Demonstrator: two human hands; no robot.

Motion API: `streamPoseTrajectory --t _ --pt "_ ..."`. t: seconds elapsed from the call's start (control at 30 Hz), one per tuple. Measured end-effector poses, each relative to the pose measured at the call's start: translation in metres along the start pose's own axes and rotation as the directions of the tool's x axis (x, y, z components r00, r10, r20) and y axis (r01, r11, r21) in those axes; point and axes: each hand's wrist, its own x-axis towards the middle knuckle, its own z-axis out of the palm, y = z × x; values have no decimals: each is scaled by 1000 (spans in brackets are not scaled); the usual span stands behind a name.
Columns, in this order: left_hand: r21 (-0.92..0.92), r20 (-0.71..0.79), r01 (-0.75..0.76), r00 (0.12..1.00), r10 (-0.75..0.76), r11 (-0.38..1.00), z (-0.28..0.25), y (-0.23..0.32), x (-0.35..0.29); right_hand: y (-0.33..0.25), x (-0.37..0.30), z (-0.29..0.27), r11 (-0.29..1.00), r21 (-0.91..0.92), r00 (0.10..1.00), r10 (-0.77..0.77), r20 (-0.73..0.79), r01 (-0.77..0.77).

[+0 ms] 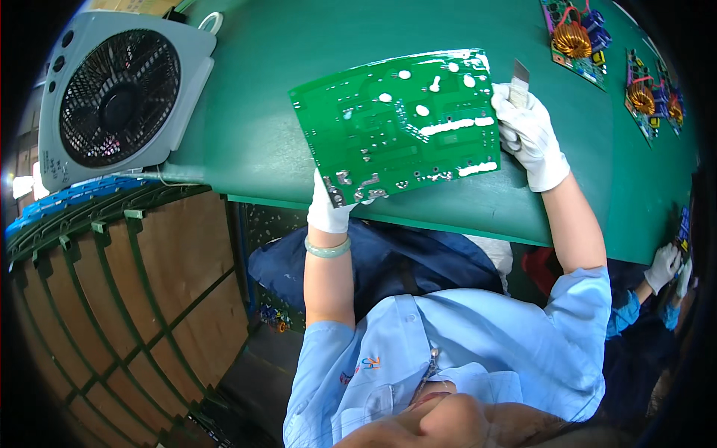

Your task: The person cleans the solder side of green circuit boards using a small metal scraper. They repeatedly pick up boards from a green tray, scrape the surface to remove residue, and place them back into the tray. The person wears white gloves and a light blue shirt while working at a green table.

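A green circuit board point(373, 127) is held up over the table, solder side facing me, tilted. White blobs and strips lie on it, mostly toward its right side. My left hand point(327, 209), in a white glove, grips the board's lower left corner from beneath; the board hides most of its fingers. Beside the board's right edge, my gloved right hand point(529, 134) is closed around a small flat scraper blade point(520, 73) with a pale wrapped handle, its metal end pointing away from me. Whether the right fingers also touch the board I cannot tell.
A grey box fan point(119, 97) stands at the left of the green tabletop point(254, 45). Populated boards with copper coils point(572, 40) lie at the far right. A slatted rack point(127, 299) stands lower left. At the right edge, a co-worker's gloved hands point(663, 267) handle a part.
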Motion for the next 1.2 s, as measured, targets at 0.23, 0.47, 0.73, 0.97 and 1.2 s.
streamPoseTrajectory --t 0.23,0.47,0.73,0.97,1.2 --pt "-177 -82 114 988 -130 978 12 3 1 8 5 -6 997 67 999 -31 30 29" --pt "-289 -172 203 950 -259 936 27 17 6 11 6 -8 995 87 998 -48 41 44" --pt "-212 -182 170 961 -210 962 20 7 5 4 5 -2 999 -33 1000 19 -5 -19" --pt "-347 -130 88 981 -141 934 38 8 4 -20 -2 -2 739 -578 902 -433 -14 346" --pt "-252 -123 125 980 -160 960 31 1 5 -28 -29 76 -157 -578 476 -419 773 801"
